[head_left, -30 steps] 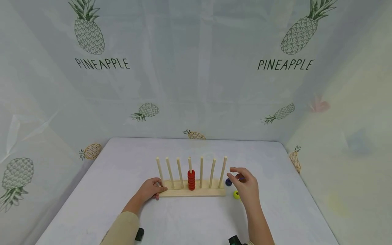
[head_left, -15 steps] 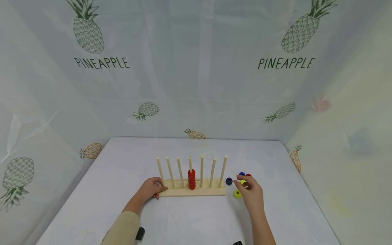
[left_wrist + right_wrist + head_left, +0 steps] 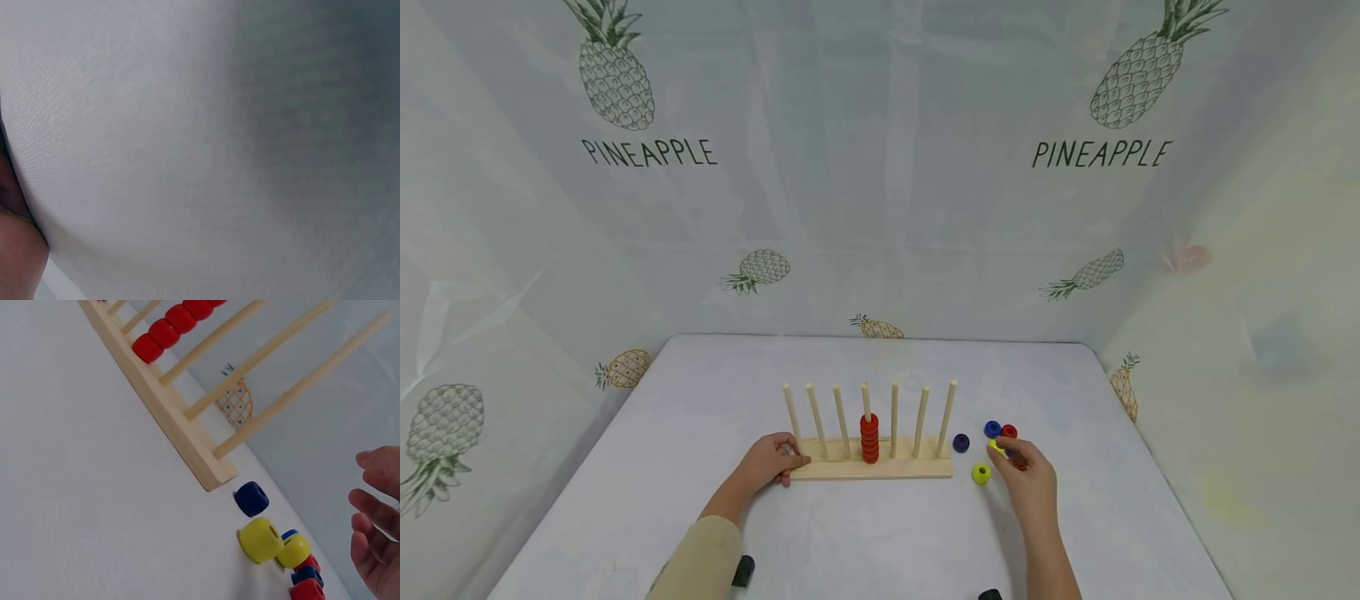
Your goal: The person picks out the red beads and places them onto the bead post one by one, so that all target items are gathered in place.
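In the head view, a light wooden peg rack [image 3: 880,472] stands on the table, with several upright pegs and a stack of red beads [image 3: 869,439] on its middle peg. My left hand [image 3: 767,460] grips the rack's left end, thumb over the base. Over the loose beads at the right hovers my right hand [image 3: 1032,482], thumb and fingers apart and nothing visible between them. Closest to it in the head view is a yellow bead [image 3: 995,447], partly hidden by the fingers. The right wrist view shows the right hand [image 3: 378,531] raised clear of the beads.
Beside the rack's right end lie a dark blue bead [image 3: 961,443] and another yellow bead [image 3: 981,474]. Behind the right hand are a blue bead [image 3: 992,429] and a red bead [image 3: 1009,432]. A pineapple-print cloth [image 3: 880,183] hangs behind the table. Cloth fills most of the left wrist view.
My right hand has moved right and slightly toward me, away from the rack, uncovering the blue, red and yellow beads. The left hand and rack have stayed put.
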{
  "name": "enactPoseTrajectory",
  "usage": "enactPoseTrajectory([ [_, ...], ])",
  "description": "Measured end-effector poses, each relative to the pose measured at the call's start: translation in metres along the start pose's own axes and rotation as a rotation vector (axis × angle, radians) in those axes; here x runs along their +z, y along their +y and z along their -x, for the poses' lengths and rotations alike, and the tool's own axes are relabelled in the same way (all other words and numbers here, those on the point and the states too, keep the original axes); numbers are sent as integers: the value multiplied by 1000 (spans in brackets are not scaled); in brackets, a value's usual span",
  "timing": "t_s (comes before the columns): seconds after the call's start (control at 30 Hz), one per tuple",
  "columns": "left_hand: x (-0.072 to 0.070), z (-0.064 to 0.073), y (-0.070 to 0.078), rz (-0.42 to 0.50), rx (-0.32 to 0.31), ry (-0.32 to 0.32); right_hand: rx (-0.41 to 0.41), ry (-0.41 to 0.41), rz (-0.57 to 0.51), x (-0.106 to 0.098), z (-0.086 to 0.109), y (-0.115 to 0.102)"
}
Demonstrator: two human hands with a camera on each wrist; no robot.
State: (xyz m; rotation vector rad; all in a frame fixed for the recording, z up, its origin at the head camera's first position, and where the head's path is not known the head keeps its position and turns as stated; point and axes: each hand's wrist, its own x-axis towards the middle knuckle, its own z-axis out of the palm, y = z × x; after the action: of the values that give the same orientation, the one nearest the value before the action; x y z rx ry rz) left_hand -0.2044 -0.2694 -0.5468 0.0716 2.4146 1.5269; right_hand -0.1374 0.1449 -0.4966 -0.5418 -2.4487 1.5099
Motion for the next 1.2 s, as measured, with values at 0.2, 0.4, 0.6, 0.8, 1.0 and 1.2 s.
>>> enactPoseTrajectory([
  [0.2, 0, 0, 0, 27, -2, -4, 17, 20, -9, -2, -1, 7],
  [0.4, 0, -1, -3, 15, 8, -11, 51, 18, 3, -5, -2, 16],
  [0.6, -1, -4, -4, 21, 1, -10, 78, 18, 6, -6, -3, 23],
  [0.8, -2, -4, -4, 31, -6, -16, 100, 45, 39, -3, -5, 32],
  [1.0, -2, -3, -4, 14, -6, -14, 73, 59, 56, -1, -7, 38],
  [1.2, -2, -3, -4, 12, 7, -17, 91, 68, 73, -1, -9, 41],
])
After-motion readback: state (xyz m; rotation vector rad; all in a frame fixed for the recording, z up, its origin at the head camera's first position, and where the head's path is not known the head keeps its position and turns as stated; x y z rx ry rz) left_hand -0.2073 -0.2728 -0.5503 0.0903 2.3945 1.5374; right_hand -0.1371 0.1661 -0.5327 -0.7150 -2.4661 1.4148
